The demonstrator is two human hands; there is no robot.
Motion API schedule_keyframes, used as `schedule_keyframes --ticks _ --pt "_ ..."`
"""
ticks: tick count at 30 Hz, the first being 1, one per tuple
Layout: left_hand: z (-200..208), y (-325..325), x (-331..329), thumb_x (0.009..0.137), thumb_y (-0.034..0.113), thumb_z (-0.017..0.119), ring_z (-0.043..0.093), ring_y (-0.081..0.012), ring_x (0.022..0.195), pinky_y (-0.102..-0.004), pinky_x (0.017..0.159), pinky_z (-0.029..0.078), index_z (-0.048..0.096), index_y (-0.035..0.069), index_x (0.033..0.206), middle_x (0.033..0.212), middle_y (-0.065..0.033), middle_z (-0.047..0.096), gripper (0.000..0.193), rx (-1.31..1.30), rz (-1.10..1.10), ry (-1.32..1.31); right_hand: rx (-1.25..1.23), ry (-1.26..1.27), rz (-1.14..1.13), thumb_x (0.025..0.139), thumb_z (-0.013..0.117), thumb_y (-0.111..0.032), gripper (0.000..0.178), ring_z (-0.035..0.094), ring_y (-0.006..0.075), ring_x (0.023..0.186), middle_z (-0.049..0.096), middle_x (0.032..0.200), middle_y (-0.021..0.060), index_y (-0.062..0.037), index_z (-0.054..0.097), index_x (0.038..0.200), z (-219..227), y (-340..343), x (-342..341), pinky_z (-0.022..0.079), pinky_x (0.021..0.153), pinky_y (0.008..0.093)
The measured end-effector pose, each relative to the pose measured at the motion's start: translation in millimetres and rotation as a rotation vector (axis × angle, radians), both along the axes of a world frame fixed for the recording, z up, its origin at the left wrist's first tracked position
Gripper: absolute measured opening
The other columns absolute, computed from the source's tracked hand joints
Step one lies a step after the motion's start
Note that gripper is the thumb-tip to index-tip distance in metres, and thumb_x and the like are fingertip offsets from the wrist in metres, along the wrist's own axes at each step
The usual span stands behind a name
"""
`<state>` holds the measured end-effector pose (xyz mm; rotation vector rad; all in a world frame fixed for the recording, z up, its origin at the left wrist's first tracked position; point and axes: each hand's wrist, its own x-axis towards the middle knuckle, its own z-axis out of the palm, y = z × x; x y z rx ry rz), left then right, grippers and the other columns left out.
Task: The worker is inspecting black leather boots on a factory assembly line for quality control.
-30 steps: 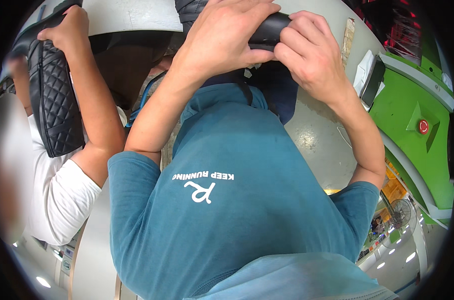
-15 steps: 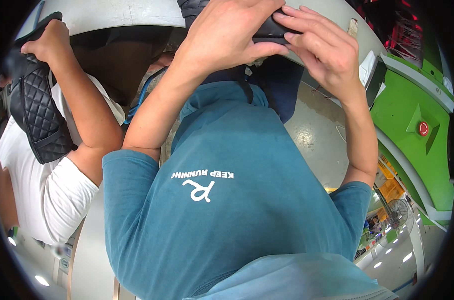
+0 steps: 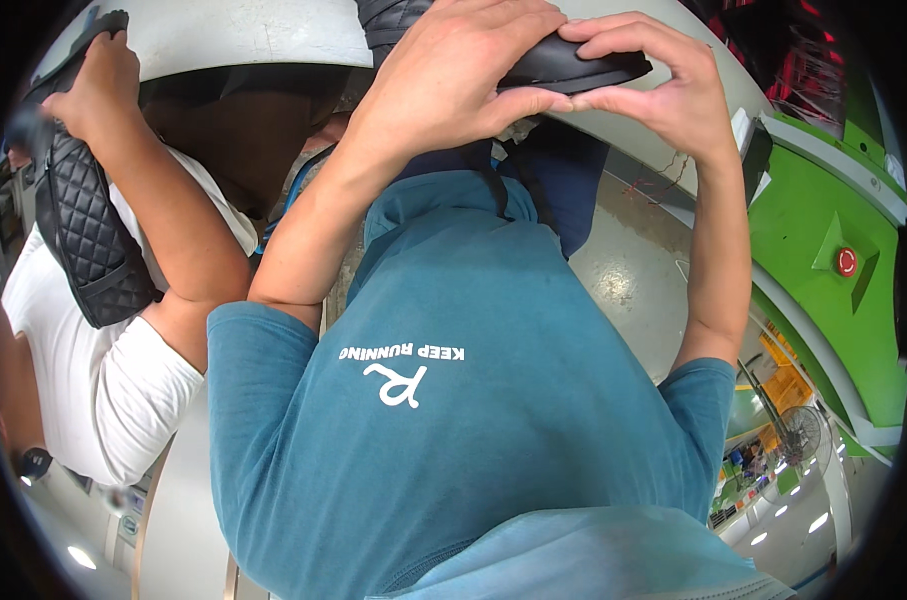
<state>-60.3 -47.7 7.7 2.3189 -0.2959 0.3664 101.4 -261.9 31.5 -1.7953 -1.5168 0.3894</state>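
Note:
At the top of the head view, a black leather-like piece (image 3: pixel 573 66) lies across the table edge in my two hands. Quilting shows on its left end, while its right end tapers to a rounded tip. My left hand (image 3: pixel 463 70) is closed over its middle, thumb along the near edge. Curled over the right part, my right hand (image 3: pixel 668 80) has its fingertips on the piece's upper side and its thumb at the near edge, meeting my left thumb. The far side of the piece is hidden by my hands and the frame's rim.
A co-worker's hand (image 3: pixel 98 90) at the left holds a similar black quilted piece (image 3: pixel 88 230). The pale table (image 3: pixel 243 35) curves across the top. To the right stands a green machine (image 3: pixel 803 230) with a red push button (image 3: pixel 846 262). Thin wires (image 3: pixel 658 185) hang below the table edge.
My right hand has shifted slightly right and up, its fingers more arched, exposing more of the piece's tapered end. My left hand stays closed over the middle. The co-worker has barely moved.

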Motion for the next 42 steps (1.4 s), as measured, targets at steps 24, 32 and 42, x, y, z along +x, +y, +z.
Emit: schedule_keyframes --ticks 24,32,42 --pt "26 -47 -38 0.081 0.016 0.105 0.073 -0.0393 0.125 -0.0505 0.104 0.067 0.002 0.004 0.172 0.147 -0.0318 0.059 0.137 -0.727 0.308 -0.604 0.584 -0.072 -0.221 0.063 0.11 -0.025 0.102 0.077 0.032 0.117 0.078 0.13 0.018 0.0004 0.062 0.149 106 35 -89 0.061 0.101 0.0407" --pt "-45 4 -63 0.067 0.019 0.11 0.071 -0.0326 0.126 -0.0462 0.106 0.059 0.067 0.002 0.14 0.137 -0.0149 0.068 0.086 -0.351 0.518 -0.115 0.129 -0.209 -0.463 0.072 0.1 -0.023 0.06 0.067 0.0316 0.109 0.07 0.118 0.0077 -0.0095 0.077 0.125 10 -12 -85 0.057 0.093 0.0439" --pt "1 -1 -34 0.071 0.025 0.104 0.075 -0.0346 0.126 -0.0488 0.113 0.054 0.078 0.005 0.124 0.128 -0.0114 0.082 0.062 0.036 0.241 -0.238 0.305 -0.426 -0.416 0.074 0.095 -0.015 0.039 0.068 0.0251 0.104 0.071 0.11 0.0006 -0.0119 0.08 0.109 -32 -4 -89 0.053 0.087 0.0413"
